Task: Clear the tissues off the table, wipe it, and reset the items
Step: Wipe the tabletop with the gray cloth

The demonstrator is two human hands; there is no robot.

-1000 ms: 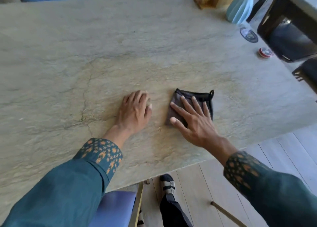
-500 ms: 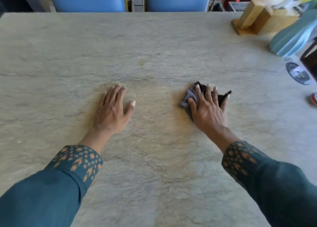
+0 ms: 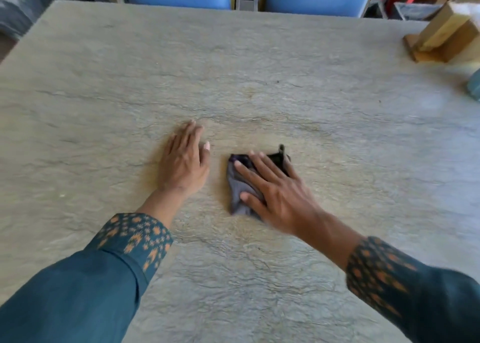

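Dark grey cloth (image 3: 240, 189) lies bunched near the middle of the stone table (image 3: 259, 70), under your right hand (image 3: 275, 190). You press it down with flat, spread fingers, likely so it rubs the top clean as you push. Your left hand (image 3: 183, 165) rests flat and open on the bare stone just beside the cloth, holding nothing, probably to steady you. A wooden holder (image 3: 441, 37) sits far off at the right edge.
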